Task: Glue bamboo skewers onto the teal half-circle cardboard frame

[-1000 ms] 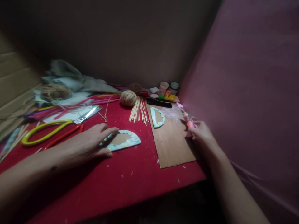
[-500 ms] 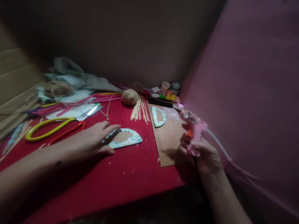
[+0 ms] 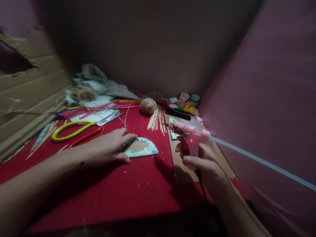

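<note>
My left hand (image 3: 115, 144) rests on the red table and grips the left end of a half-circle cardboard piece (image 3: 144, 153) edged with folded light-blue fabric. Thumb and index finger lie along its near and far sides, and the palm hides that end. A pink hot glue gun (image 3: 195, 141) is gripped in my right hand (image 3: 209, 161), held above a brown board (image 3: 184, 171). Its nozzle points left, a red light glows on its body, and a long glue stick (image 3: 259, 164) sticks out behind. Partly hidden behind the gun lies a second half-circle piece (image 3: 172, 134).
Scissors (image 3: 74, 130) with yellow and red handles lie open beyond my left forearm. Twine balls (image 3: 148, 106), thin wooden sticks (image 3: 157, 121), pipe cleaners (image 3: 98, 107) and fabric (image 3: 96, 82) crowd the back. Cardboard (image 3: 44, 85) stands left; a pink sheet (image 3: 259, 98) hangs right.
My right hand has brought the glue gun leftward and turned it so its nozzle points left. My left hand keeps its hold on the half-circle piece. The whole view has shifted slightly.
</note>
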Available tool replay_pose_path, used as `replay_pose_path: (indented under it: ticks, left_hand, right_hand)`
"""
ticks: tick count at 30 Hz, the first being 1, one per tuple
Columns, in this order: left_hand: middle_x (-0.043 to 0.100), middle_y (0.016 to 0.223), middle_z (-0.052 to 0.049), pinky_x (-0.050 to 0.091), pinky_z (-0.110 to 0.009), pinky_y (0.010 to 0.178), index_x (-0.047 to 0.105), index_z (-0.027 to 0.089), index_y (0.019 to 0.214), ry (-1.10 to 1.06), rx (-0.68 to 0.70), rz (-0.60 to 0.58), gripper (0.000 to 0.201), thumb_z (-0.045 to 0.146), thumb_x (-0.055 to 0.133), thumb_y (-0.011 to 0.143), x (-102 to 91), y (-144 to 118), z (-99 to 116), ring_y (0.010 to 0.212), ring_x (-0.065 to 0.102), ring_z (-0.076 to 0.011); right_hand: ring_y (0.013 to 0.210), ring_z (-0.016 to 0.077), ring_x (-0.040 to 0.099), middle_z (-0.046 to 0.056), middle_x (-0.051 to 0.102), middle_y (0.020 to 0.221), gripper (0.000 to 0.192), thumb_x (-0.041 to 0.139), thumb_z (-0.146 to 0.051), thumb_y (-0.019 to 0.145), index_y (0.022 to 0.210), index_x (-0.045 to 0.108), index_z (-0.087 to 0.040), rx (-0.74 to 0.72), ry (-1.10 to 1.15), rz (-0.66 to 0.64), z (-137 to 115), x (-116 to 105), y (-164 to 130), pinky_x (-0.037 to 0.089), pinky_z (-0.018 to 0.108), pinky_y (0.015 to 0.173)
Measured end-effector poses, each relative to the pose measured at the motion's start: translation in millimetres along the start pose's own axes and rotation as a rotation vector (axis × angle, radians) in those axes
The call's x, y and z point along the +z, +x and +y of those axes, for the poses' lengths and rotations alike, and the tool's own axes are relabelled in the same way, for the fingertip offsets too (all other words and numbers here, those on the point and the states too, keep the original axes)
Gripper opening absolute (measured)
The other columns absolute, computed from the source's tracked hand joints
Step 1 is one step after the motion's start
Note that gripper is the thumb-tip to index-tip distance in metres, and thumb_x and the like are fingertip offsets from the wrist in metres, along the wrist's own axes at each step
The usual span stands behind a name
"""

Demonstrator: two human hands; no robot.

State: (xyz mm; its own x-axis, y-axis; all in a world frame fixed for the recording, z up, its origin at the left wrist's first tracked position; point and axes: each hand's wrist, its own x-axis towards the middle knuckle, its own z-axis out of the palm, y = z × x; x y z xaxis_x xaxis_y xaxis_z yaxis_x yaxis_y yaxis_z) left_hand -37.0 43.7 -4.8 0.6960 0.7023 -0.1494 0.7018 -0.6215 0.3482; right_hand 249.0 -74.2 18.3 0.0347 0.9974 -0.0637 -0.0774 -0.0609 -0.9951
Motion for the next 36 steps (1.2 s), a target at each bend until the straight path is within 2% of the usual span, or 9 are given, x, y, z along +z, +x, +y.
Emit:
replay_pose_path:
  ticks: [4,8,12,16,20,24,30,36]
  left_hand:
    - [0.051,0.109,-0.011,0.044,-0.036,0.081,0.051,0.023,0.134,0.014,-0.008,-0.014,0.062,0.057,0.059,0.083,-1.5,-1.6,3.3,0.095,0.053,-0.0272]
    - [0.049,0.112,-0.012,0.044,-0.036,0.084,0.041,0.022,0.143,0.002,-0.032,-0.015,0.072,0.055,0.062,0.082,-1.3,-0.4,5.5,0.099,0.052,-0.0279]
    - [0.048,0.110,-0.009,0.043,-0.034,0.084,0.042,0.027,0.144,-0.002,-0.023,-0.036,0.072,0.054,0.065,0.081,-1.3,1.0,4.7,0.099,0.051,-0.0264]
    - [0.049,0.109,-0.007,0.042,-0.031,0.085,0.045,0.029,0.141,-0.087,-0.033,-0.066,0.072,0.051,0.069,0.078,-4.9,-0.1,2.0,0.100,0.051,-0.0245]
    - [0.049,0.111,-0.006,0.041,-0.028,0.085,0.040,0.027,0.144,-0.185,-0.061,-0.089,0.076,0.048,0.070,0.078,-8.8,-0.7,0.5,0.101,0.050,-0.0221]
    - [0.048,0.107,-0.004,0.040,-0.028,0.082,0.047,0.031,0.140,-0.151,-0.043,-0.091,0.068,0.050,0.069,0.078,-7.3,1.2,-0.8,0.097,0.050,-0.0215]
    - [0.048,0.106,-0.003,0.041,-0.029,0.080,0.050,0.036,0.137,-0.193,-0.062,-0.083,0.066,0.050,0.072,0.076,-3.0,1.8,-4.5,0.095,0.051,-0.0212]
    - [0.051,0.115,-0.006,0.041,-0.028,0.084,0.048,0.020,0.132,-0.260,-0.121,-0.051,0.073,0.040,0.079,0.070,-4.4,1.1,0.3,0.102,0.051,-0.0213]
  right_hand:
    - [0.058,0.0081,0.044,-0.001,0.058,0.071,0.022,0.076,-0.022,0.064,0.085,0.073,-0.019,0.022,-0.097,-0.027,2.3,1.8,4.1,0.035,0.020,0.051]
    - [0.061,0.0093,0.047,0.001,0.063,0.078,0.021,0.073,-0.022,0.068,0.089,0.074,-0.021,0.017,-0.172,-0.084,7.5,3.2,9.1,0.037,0.021,0.053]
    - [0.066,0.0121,0.054,0.001,0.066,0.078,0.016,0.074,-0.026,0.071,0.085,0.074,-0.020,-0.055,-0.289,-0.100,-0.5,14.0,16.7,0.042,0.022,0.056]
    - [0.058,0.0110,0.050,0.000,0.063,0.070,0.006,0.072,-0.022,0.069,0.075,0.071,-0.020,-0.174,-0.378,-0.148,-11.9,25.7,26.1,0.039,0.022,0.049]
    - [0.056,0.0103,0.043,-0.001,0.056,0.066,0.009,0.072,-0.027,0.071,0.075,0.068,-0.020,-0.047,-0.454,-0.173,-1.3,27.2,29.9,0.037,0.023,0.051]
    - [0.058,0.0118,0.042,0.000,0.053,0.066,0.023,0.075,-0.041,0.071,0.078,0.067,-0.020,0.128,-0.356,-0.101,20.8,23.0,27.9,0.034,0.025,0.051]
    - [0.055,0.0111,0.040,0.001,0.055,0.067,0.032,0.077,-0.049,0.069,0.082,0.070,-0.020,0.243,-0.286,-0.142,32.7,20.7,27.0,0.031,0.024,0.048]
    - [0.053,0.0094,0.037,-0.001,0.049,0.063,0.032,0.076,-0.047,0.071,0.086,0.069,-0.020,0.235,-0.288,-0.181,30.8,26.2,28.6,0.028,0.022,0.045]
